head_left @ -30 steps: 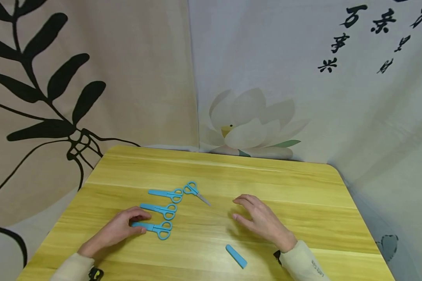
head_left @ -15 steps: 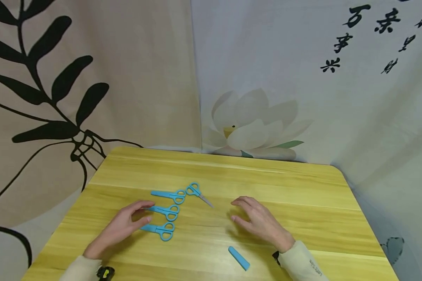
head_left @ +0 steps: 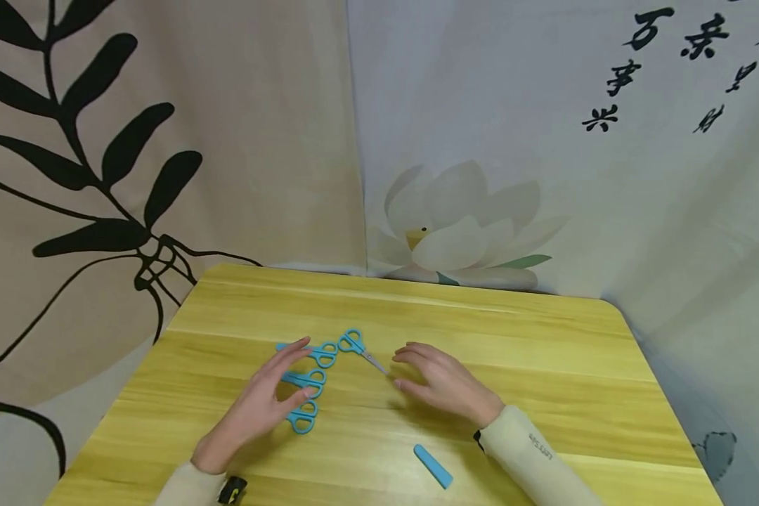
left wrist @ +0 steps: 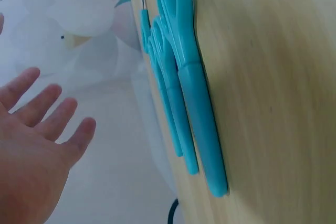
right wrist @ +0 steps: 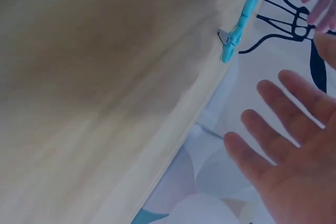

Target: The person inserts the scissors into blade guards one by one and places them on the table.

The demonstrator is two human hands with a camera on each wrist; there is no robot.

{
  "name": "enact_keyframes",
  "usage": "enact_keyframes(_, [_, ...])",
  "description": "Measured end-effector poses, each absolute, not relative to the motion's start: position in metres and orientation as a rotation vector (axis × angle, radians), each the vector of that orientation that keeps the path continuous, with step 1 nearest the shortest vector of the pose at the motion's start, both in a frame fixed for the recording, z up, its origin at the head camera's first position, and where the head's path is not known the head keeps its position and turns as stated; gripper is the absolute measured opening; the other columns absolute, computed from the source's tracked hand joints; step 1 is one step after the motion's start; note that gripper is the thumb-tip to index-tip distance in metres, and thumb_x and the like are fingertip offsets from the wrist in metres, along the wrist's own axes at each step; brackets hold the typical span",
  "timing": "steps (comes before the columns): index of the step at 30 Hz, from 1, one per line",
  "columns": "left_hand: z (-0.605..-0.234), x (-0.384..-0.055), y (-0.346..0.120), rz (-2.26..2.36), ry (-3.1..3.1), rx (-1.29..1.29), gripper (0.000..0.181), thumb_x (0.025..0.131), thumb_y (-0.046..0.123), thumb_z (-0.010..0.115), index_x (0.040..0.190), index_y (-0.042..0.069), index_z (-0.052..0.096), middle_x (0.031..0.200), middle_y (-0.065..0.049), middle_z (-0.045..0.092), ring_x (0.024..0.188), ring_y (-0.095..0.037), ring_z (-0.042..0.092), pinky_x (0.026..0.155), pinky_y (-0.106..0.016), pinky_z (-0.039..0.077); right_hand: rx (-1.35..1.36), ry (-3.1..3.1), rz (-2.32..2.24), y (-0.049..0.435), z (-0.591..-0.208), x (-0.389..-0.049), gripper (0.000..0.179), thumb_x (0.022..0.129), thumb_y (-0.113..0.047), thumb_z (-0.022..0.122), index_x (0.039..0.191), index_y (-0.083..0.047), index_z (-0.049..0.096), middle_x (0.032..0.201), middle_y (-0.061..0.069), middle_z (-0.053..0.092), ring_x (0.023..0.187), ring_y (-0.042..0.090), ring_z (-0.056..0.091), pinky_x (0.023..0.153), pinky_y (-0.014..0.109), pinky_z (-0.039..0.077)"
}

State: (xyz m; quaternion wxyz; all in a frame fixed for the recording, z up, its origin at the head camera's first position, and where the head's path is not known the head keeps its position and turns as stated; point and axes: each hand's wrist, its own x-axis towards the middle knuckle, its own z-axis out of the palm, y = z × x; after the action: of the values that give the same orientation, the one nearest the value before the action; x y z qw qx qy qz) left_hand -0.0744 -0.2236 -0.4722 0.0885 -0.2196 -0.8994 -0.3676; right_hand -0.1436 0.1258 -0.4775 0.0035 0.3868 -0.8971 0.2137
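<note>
Three blue scissors in blue blade covers lie in a column on the table: a far pair (head_left: 326,355), a middle pair (head_left: 313,379) and a near pair (head_left: 302,419). My left hand (head_left: 256,407) hovers over them, fingers spread, hiding parts of their covers. The left wrist view shows that hand (left wrist: 37,150) holding nothing beside the covered scissors (left wrist: 202,124). A fourth pair of scissors (head_left: 352,341) has its metal blades bare, pointing right and toward me. My right hand (head_left: 449,383), fingers apart, hangs just right of the blade tip and holds nothing.
A loose blue blade cover (head_left: 433,466) lies near the front of the wooden table (head_left: 544,436). Behind the table hangs a printed curtain (head_left: 278,140) with a plant, a lotus and characters.
My left hand has left the near covered scissors, rising and moving right over the column. My right hand has shifted left toward the bare blades. The scissors keep their arrangement.
</note>
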Motion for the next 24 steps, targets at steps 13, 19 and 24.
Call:
enact_keyframes(13, [-0.483,-0.061,-0.218,-1.164,-2.569,-0.616,0.060,0.098,0.028,0.071,0.150,0.006,0.050,0.161,-0.018,0.040,0.138,-0.049,0.044,0.098,-0.076,0.042,1.538,-2.804,0.619,0.064,-0.482,-0.186,0.051,0.105,-0.042,0.060,0.142,-0.007,0.063,0.149,0.009,0.058,0.148,0.035,0.039,0.120,0.045,0.033])
enact_keyframes(19, [-0.482,-0.058,-0.218,-1.195,-2.567,-0.598,0.060,0.097,0.022,0.071,0.151,0.009,0.050,0.162,-0.015,0.040,0.139,-0.047,0.045,0.099,-0.074,0.042,1.552,-2.876,0.518,0.049,-0.491,-0.199,0.051,0.105,-0.046,0.060,0.144,-0.014,0.062,0.150,0.002,0.057,0.150,0.032,0.036,0.119,0.054,0.033])
enact_keyframes(24, [-0.478,-0.059,-0.217,-1.201,-2.575,-0.595,0.060,0.098,0.024,0.071,0.152,0.010,0.049,0.162,-0.015,0.039,0.139,-0.047,0.045,0.099,-0.076,0.041,1.520,-2.910,0.434,0.050,-0.495,-0.207,0.050,0.106,-0.050,0.056,0.144,-0.019,0.063,0.151,-0.002,0.056,0.151,0.032,0.033,0.117,0.062,0.031])
